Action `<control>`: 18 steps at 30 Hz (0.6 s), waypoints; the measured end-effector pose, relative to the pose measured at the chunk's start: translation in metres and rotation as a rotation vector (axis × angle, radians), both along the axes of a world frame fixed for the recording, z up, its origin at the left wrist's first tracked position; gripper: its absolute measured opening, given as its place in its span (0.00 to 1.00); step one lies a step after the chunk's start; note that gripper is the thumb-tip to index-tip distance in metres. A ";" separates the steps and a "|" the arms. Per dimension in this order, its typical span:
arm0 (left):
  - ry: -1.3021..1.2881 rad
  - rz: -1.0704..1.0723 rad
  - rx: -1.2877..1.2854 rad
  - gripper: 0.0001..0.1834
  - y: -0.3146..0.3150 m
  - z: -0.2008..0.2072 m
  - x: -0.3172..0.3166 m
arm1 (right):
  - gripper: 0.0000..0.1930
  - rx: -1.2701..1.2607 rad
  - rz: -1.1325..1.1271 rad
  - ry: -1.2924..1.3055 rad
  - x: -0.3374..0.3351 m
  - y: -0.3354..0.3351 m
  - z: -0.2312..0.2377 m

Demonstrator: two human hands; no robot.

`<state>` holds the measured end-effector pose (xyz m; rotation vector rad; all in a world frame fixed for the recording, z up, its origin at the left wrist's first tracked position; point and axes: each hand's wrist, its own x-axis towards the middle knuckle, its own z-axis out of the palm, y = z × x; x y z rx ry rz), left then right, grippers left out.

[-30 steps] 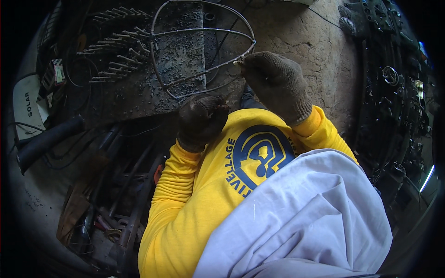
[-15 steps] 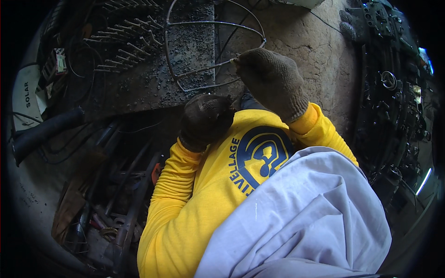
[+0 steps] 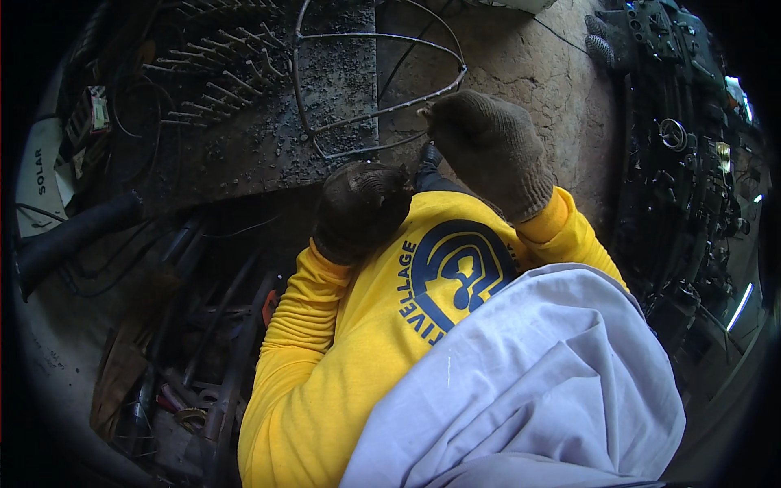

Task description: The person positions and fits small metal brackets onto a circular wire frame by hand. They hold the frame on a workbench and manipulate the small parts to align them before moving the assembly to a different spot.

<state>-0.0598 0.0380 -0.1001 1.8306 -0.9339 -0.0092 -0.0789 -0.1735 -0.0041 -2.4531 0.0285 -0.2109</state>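
Observation:
A rounded frame of bent metal rod [image 3: 350, 35], with crossbars, rests over the edge of the dark metal workbench [image 3: 346, 89]. My right hand [image 3: 492, 150], in a brown knitted glove, is closed just beside the frame's near crossbar. A small pale tip shows at its fingertips, too small to name. My left hand [image 3: 364, 210], in a darker, dirtier glove, is closed in front of my torso, below the frame's near end. What it holds, if anything, is hidden by the curled fingers.
Rows of short metal rods [image 3: 228, 89] stick up from the bench among dark grit. A black hose [image 3: 77, 232] lies at left, near a small box [image 3: 99, 110]. Dark machinery [image 3: 675, 163] lines the right side. Metal bars [image 3: 232, 358] lie below the bench.
My right hand has shifted slightly right and down, away from the frame's crossbar that its fingertips met before. My left hand and the frame have stayed nearly in place.

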 end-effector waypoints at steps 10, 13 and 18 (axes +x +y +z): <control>-0.129 0.013 -0.022 0.15 -0.002 0.004 0.003 | 0.06 -0.086 0.073 0.009 0.007 0.001 -0.003; -0.133 0.005 -0.025 0.15 0.002 0.003 0.005 | 0.06 -0.041 0.036 0.078 -0.002 0.003 0.003; -0.164 0.015 0.049 0.14 0.004 0.000 0.001 | 0.07 0.095 0.009 0.056 -0.004 0.009 0.003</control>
